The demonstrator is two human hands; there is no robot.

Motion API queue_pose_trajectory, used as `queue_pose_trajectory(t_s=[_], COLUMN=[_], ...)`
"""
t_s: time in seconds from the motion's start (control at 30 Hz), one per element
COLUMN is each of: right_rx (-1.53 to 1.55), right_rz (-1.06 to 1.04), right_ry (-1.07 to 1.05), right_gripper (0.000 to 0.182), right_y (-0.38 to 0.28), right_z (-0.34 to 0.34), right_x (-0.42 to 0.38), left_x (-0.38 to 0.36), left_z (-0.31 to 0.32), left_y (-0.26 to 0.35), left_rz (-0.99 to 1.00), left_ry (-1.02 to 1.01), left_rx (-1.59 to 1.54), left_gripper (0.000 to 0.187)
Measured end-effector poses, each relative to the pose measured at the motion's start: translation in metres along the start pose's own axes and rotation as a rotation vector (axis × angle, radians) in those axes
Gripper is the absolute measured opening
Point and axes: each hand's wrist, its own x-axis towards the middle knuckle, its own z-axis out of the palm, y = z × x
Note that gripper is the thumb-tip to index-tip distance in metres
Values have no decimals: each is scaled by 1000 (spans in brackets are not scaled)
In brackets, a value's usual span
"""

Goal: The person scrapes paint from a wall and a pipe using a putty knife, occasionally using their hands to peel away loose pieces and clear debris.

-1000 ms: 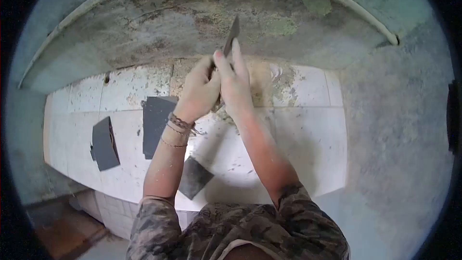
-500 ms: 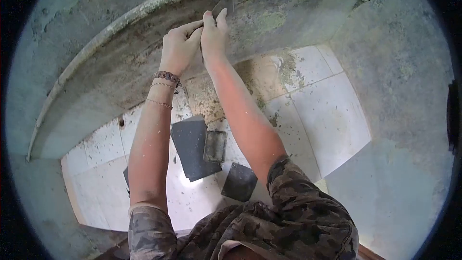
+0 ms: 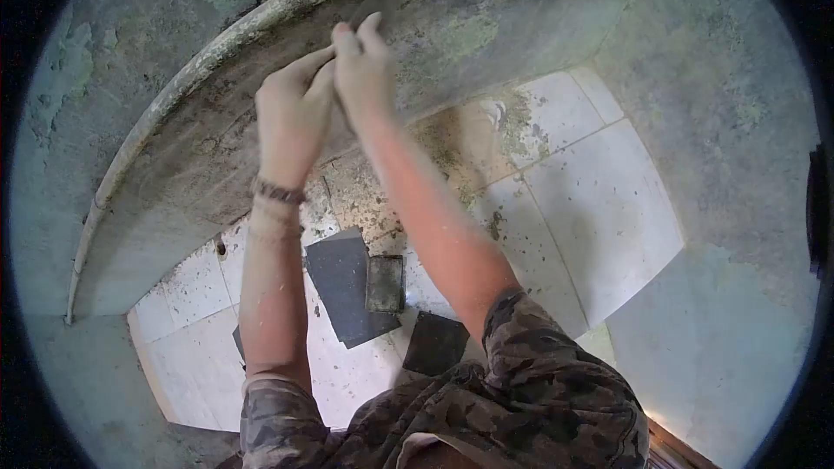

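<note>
My left hand (image 3: 294, 117) and my right hand (image 3: 360, 74) are close together in front of the stained wall (image 3: 200, 139), just under the pipe. Both are closed, with the fingertips meeting. Beyond the fingers shows a thin, flat, greyish blade that looks like a scraper (image 3: 372, 2), lying against the wall. Its handle is hidden by my hands, and motion blurs it. Bare patches and peeling paint mark the wall around it.
A white pipe (image 3: 195, 50) curves along the wall above my hands. On the tiled floor (image 3: 599, 200) lie flakes of debris, dark grey sheets (image 3: 347, 287), a small rectangular block (image 3: 385, 283) and another dark sheet (image 3: 436, 343). A bluish wall (image 3: 738, 208) rises at right.
Both hands have shifted left along the wall together, carrying the scraper. The view has tilted slightly, so the floor sits a little lower.
</note>
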Motion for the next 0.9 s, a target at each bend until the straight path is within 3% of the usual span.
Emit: queue_pose_trajectory(t_s=[0.07, 0.17, 0.23, 0.3, 0.33, 0.37, 0.4, 0.43, 0.5, 0.57, 0.6, 0.77, 0.8, 0.83, 0.87, 0.9], right_rx=[17, 7, -27, -114, -82, -50, 198, 197, -116, -95, -73, 115, -100, -99, -114, -128], right_rz=[26, 34, -7, -45, -33, -20, 5, 6, 4, -28, -52, -74, -90, -93, -83, -72], right_ry=[-19, -47, -57, 68, 51, 36, 76, 77, -33, 6, 26, 46, 44, 50, 63, 74], right_gripper=[68, 68, 69, 69, 69, 70, 68, 68, 66, 65, 65, 66, 66, 66, 69, 71], right_y=[0, 1, 2, 5, 6, 6, 1, 0, -12, -12, -9, 7, -9, -7, -3, -6], right_z=[-26, -26, -17, -20, -34, -40, -35, -34, -40, -47, -48, -44, -49, -54, -58, -61], right_x=[23, 22, 13, 16, 27, 39, 45, 41, 29, 35, 37, 43, 32, 40, 50, 53], left_x=[13, 8, 3, 4, 12, 15, 18, 20, 9, 5, 14, 13, 14, 14, 21, 23], left_z=[20, 15, 14, 14, 25, 33, 39, 42, 33, 29, 37, 46, 45, 45, 50, 54], left_y=[11, 34, 26, 24, 25, 28, 34, 38, 41, 38, 26, 48, 44, 42, 40, 44], left_rz=[128, 39, 135, 44, 129, 127, 134, 139, 162, -73, 83, 139, 91, 38, 165, 163], left_ry=[8, -12, 74, 52, 63, 59, 39, 22, 45, 45, 61, 44, 44, 41, 58, 57], left_rx=[120, 153, 101, 78, 49, 54, 83, 109, 130, -56, -41, 66, 14, -34, 11, 16], left_gripper=[31, 31, 31, 30, 31, 31, 31, 31, 32, 31, 30, 30, 30, 30, 31, 31])
